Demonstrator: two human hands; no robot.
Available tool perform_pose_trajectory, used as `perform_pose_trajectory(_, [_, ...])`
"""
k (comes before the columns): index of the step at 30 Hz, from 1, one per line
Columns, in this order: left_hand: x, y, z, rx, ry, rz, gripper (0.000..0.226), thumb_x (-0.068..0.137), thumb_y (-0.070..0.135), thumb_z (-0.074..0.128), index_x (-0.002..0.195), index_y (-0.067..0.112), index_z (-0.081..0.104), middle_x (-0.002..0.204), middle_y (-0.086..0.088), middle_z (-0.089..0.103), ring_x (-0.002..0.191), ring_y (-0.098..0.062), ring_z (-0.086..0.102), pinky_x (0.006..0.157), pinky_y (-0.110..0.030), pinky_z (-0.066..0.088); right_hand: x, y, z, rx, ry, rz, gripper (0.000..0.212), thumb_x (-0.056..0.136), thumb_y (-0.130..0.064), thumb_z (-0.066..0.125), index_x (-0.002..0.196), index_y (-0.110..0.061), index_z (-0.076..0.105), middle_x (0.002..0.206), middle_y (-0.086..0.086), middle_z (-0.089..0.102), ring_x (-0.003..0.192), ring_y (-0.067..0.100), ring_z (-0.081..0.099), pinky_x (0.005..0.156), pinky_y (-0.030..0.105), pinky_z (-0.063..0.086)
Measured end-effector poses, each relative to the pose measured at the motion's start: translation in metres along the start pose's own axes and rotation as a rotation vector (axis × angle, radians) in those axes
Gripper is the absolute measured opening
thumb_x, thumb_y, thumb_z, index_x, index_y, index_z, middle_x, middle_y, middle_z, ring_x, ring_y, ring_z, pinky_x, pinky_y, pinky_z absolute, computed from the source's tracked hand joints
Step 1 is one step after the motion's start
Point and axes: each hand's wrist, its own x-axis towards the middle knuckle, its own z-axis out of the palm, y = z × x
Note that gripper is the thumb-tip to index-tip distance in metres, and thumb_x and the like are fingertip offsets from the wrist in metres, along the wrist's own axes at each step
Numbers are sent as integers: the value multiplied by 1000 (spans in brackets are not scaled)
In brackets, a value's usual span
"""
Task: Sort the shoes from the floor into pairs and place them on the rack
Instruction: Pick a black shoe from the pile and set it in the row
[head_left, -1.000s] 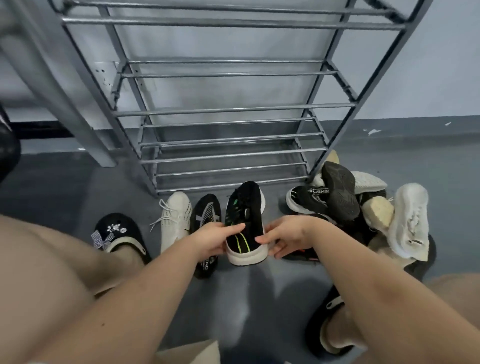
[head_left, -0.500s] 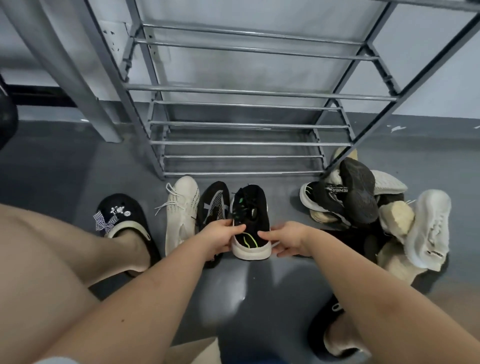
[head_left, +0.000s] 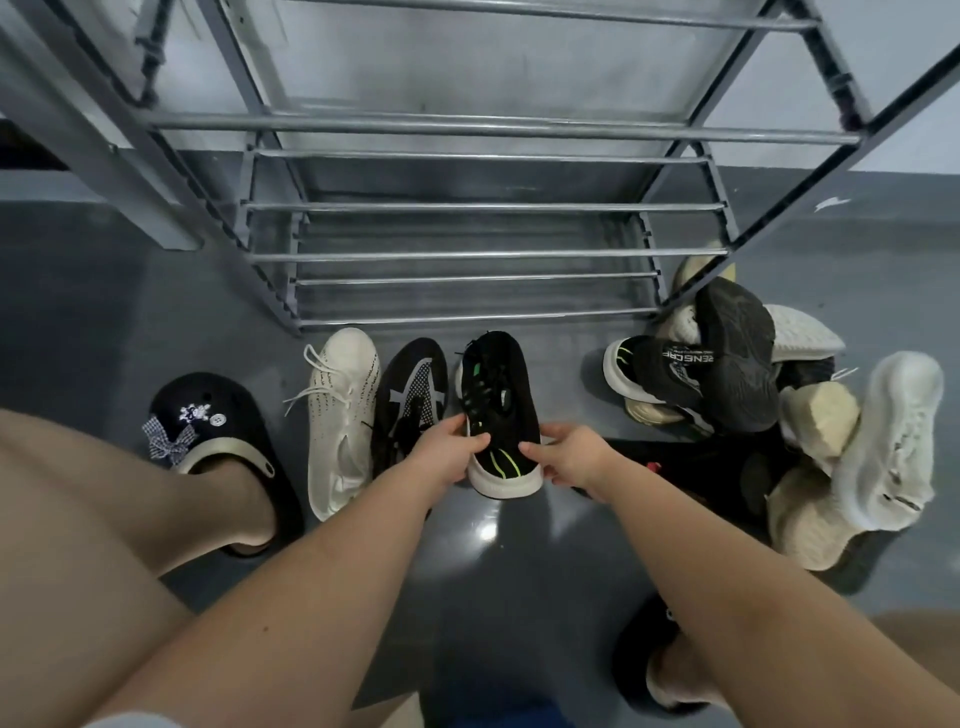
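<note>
A black sneaker with green stripes and a white sole (head_left: 500, 410) stands on the grey floor just in front of the metal shoe rack (head_left: 483, 208). My left hand (head_left: 445, 451) grips its left side near the heel, and my right hand (head_left: 567, 457) holds its right side. Left of it lie a black sneaker with white markings (head_left: 410, 395) and a white lace-up sneaker (head_left: 340, 415). A heap of mixed shoes (head_left: 753, 395) lies at the right, with a matching black and green sneaker (head_left: 657, 371) in it.
My left foot wears a black clog with a bow (head_left: 208, 421); my right foot in a black clog (head_left: 660, 665) is at the lower right. The rack's rod shelves hold nothing. A grey beam (head_left: 98, 130) slants at the upper left.
The view has tilted down and closer to the floor. Both hands have stayed on the black and green sneaker, which now rests lower, on the floor by the rack.
</note>
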Motion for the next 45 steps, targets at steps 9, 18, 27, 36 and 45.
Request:
perform_pose_trajectory(9, [14, -4, -7, 90, 61, 24, 50, 92, 5, 55, 139, 20, 45, 128, -7, 59, 114, -26, 58, 86, -39, 52, 20, 2, 11, -100, -12, -46, 56, 91, -16, 62, 143, -15, 42, 117, 16, 66, 88, 18, 62, 74, 22, 48])
perform_pose_trajectory(18, [6, -3, -9, 327, 99, 93, 50, 92, 4, 53, 141, 11, 42, 137, -7, 53, 125, -22, 50, 108, -33, 38, 23, -6, 10, -201, -49, -22, 65, 92, -21, 61, 149, -18, 30, 133, 12, 57, 120, 25, 56, 97, 27, 43])
perform_pose_trajectory(27, [-25, -4, -5, 1041, 177, 341, 62, 95, 26, 50, 149, 16, 22, 154, -7, 29, 140, -25, 28, 115, -37, 26, -10, -7, 3, -854, 16, -152, 81, 92, -43, 54, 153, -24, 5, 155, 9, 28, 136, 27, 39, 105, 36, 36])
perform_pose_trajectory(36, [-54, -12, 28, 1572, 106, 623, 68, 97, 35, 41, 152, 18, 5, 160, -6, 3, 148, -23, 3, 119, -36, 3, -44, 21, -24, -931, 176, -174, 81, 92, -46, 52, 153, -24, 5, 160, 8, 9, 146, 29, 16, 116, 42, 25])
perform_pose_trajectory(45, [-68, -19, 63, 1689, 33, 696, 69, 97, 39, 39, 152, 20, 1, 161, -4, -3, 148, -20, -5, 118, -34, -4, -73, 67, -64, -916, 319, -86, 81, 90, -48, 53, 153, -23, 9, 160, 8, 7, 146, 29, 11, 114, 44, 27])
